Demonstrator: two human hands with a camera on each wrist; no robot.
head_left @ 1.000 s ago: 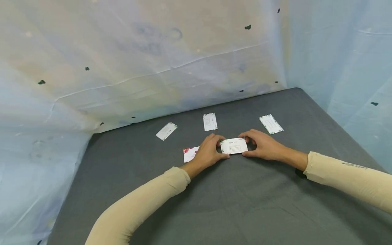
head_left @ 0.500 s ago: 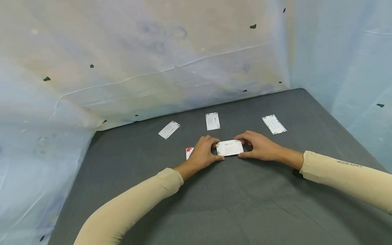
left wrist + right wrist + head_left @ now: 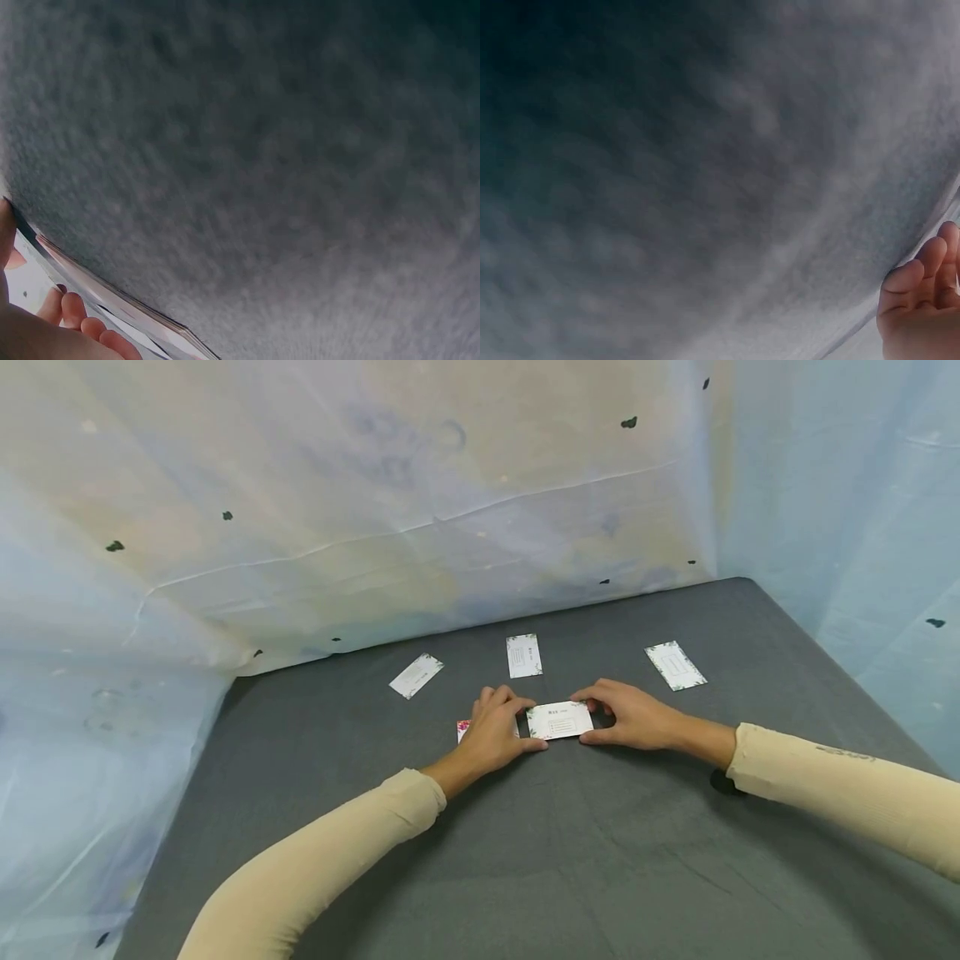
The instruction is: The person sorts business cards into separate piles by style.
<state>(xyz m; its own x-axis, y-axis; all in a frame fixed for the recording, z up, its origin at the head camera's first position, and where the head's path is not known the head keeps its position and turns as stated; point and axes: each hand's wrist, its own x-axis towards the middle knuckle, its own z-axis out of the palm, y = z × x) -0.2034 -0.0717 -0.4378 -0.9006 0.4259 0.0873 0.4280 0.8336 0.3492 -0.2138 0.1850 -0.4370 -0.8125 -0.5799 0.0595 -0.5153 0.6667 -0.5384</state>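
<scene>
Pinching the card stack (image 3: 559, 721) between left hand (image 3: 495, 739) and right hand (image 3: 633, 717), apparently slid slightly leftward.

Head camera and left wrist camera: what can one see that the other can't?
Only the head view shows both hands, left and right, pinching the stack by its ends, three white cards lying beyond, and a red-printed card half hidden by the left hand. Only the left wrist view shows the stack's layered edge close up. Both show left fingers, the stack and the grey cloth.
</scene>
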